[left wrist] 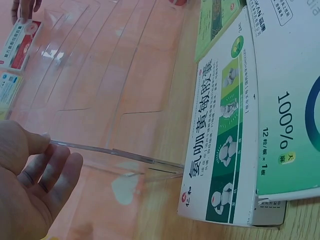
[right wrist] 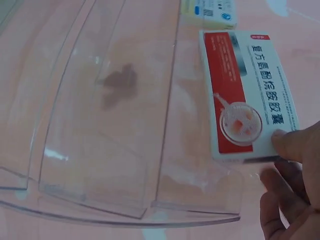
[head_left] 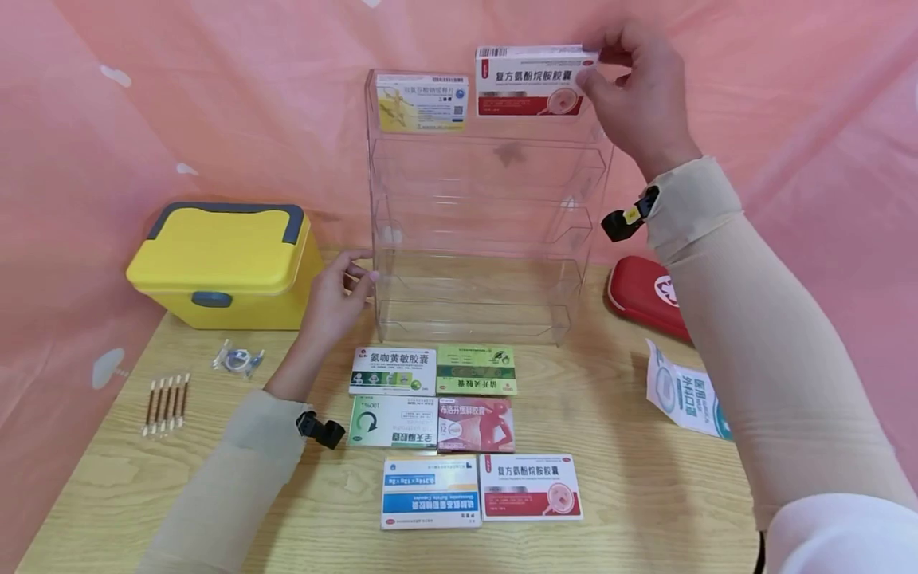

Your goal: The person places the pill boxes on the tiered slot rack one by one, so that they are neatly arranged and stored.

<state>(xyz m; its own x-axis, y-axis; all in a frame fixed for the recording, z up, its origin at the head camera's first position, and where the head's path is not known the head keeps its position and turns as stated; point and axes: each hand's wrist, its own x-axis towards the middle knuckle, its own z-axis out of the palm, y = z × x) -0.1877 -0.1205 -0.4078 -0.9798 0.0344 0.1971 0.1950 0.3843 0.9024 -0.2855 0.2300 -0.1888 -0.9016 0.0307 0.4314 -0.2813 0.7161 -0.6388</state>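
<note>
A clear acrylic tiered rack (head_left: 488, 239) stands at the back of the wooden table. My right hand (head_left: 634, 88) pinches a red-and-white medicine box (head_left: 534, 80) by its right end at the rack's top tier; the same box (right wrist: 247, 95) shows in the right wrist view with the thumb (right wrist: 295, 145) on its corner. A yellow-and-white box (head_left: 421, 102) sits on the top tier to its left. My left hand (head_left: 337, 295) rests with straight fingers against the rack's lower left edge (left wrist: 115, 150). Several medicine boxes (head_left: 459, 430) lie flat in front of the rack.
A yellow case (head_left: 225, 267) stands at the left, a red pouch (head_left: 649, 295) and a white packet (head_left: 684, 395) at the right. Cotton swabs (head_left: 166, 402) and a small plastic bag (head_left: 238, 360) lie near the left edge. Pink sheeting hangs behind.
</note>
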